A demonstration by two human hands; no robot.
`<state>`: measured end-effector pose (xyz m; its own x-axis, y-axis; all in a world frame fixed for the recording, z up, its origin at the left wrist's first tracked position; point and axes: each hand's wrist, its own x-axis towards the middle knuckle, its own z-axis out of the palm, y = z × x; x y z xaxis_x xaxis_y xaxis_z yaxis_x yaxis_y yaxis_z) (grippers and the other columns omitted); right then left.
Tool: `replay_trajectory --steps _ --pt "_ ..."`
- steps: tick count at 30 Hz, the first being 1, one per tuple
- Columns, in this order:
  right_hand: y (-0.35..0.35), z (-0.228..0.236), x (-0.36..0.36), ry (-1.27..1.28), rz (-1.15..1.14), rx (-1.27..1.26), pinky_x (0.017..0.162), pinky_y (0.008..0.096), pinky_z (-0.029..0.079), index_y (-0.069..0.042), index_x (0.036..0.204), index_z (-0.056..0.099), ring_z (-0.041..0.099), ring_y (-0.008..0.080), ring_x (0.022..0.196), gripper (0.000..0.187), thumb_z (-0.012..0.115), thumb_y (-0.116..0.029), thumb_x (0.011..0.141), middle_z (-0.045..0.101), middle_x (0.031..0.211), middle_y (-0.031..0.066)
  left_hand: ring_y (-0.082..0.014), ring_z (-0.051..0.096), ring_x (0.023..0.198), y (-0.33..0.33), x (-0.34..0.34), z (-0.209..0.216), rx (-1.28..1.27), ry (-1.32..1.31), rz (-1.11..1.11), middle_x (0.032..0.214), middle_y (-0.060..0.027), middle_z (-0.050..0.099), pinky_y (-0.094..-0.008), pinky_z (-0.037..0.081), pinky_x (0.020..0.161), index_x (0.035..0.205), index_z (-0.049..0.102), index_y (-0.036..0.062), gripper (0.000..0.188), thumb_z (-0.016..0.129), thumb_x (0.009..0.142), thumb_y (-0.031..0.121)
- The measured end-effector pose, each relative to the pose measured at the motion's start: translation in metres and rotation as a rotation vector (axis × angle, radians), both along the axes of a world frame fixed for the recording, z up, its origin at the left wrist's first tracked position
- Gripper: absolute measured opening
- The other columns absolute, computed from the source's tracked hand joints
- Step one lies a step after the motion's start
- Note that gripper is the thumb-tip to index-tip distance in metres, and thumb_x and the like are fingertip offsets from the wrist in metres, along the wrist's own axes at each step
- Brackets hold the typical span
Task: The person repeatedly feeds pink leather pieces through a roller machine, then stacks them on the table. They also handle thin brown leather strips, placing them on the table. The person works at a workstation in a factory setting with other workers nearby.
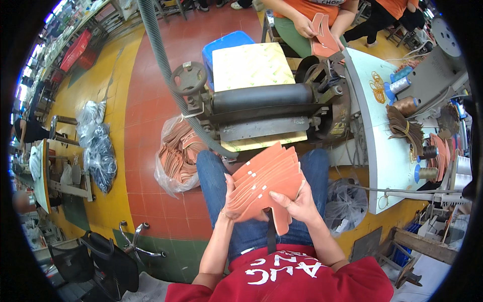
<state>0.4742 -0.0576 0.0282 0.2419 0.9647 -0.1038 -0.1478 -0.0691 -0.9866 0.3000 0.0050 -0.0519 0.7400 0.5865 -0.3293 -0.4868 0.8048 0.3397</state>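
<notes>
Above my lap, both hands grip a fanned stack of salmon-pink cut shoe pieces with small white marks on them. My left hand holds the stack's left edge, its fingers partly hidden underneath. On the other edge, my right hand presses its thumb on the top piece, with the other fingers behind. Just beyond the stack stands a roller machine with a dark roller and a metal plate. A clear plastic bag full of similar pink pieces sits on the floor to the left.
A yellowish board rests behind the roller, over a blue bin. A grey hose hangs down at the machine's left. The pale worktable at right carries thread spools. Across from me, a co-worker's hands hold a pink piece.
</notes>
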Motion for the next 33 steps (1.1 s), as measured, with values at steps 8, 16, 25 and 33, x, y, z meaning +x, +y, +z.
replay_trajectory --steps 8,16,25,33 --pt "0.020 -0.026 -0.002 -0.775 -0.109 -0.133 0.098 0.0449 0.038 0.003 0.140 0.039 0.046 0.0366 0.107 0.073 0.070 -0.031 0.085 0.053 0.110 0.0212 -0.0257 0.037 0.137 -0.005 0.005 0.000 0.258 -0.011 0.087 0.150 -0.0116 0.036 -0.0441 0.032 0.114 0.150 0.024 0.0056 0.117 0.032 0.070 0.091" --pt "0.009 -0.019 -0.004 -0.959 -0.169 -0.109 0.095 0.0417 0.040 0.000 0.126 0.058 0.047 0.0331 0.108 0.052 0.071 -0.029 0.084 0.052 0.117 0.0183 -0.0293 0.051 0.126 -0.021 -0.006 -0.019 0.111 0.133 0.047 0.140 -0.0144 0.047 -0.0457 0.042 0.107 0.145 0.031 0.0044 0.082 0.064 0.086 0.049" --pt "-0.001 -0.024 0.009 -0.021 -0.018 -0.179 0.044 0.0212 0.041 0.000 0.096 0.069 0.052 0.0037 0.052 0.013 0.068 -0.012 0.091 0.064 0.072 0.0015 -0.0298 0.051 0.125 -0.009 -0.011 -0.042 -0.026 0.032 0.249 0.137 -0.0155 0.050 -0.0443 0.042 0.106 0.142 0.037 0.0018 0.072 0.061 0.087 0.043" --pt "0.050 -0.110 0.066 0.529 -0.033 -0.358 0.047 0.0201 0.044 -0.007 0.101 0.064 0.055 0.0044 0.055 0.020 0.060 -0.026 0.096 0.063 0.073 -0.0029 -0.0319 0.048 0.128 0.003 -0.045 -0.051 0.015 -0.063 0.286 0.142 -0.0136 0.046 -0.0495 0.040 0.107 0.144 0.036 0.0056 0.074 0.060 0.085 0.042"
